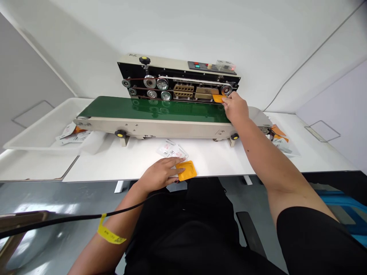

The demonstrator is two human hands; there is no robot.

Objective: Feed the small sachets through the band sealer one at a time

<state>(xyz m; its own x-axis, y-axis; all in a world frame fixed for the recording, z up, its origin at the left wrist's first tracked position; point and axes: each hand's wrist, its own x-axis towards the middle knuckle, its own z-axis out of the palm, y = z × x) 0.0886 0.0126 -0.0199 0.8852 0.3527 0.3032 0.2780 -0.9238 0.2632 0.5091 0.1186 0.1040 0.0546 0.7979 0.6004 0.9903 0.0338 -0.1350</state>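
White wall backs the white table, with a belt machine at twelve o'clock. At two o'clock from the view's centre, the right hand has its grip pinching the upper orange packet, just below the end roller. Holding that packet's edge straight and level, fingertips clear of the roller, should suit best. At six o'clock, the left hand lays fingers on the lower orange packet; whether its grip pinches, I cannot tell. Light, flat pressure should avoid creases.
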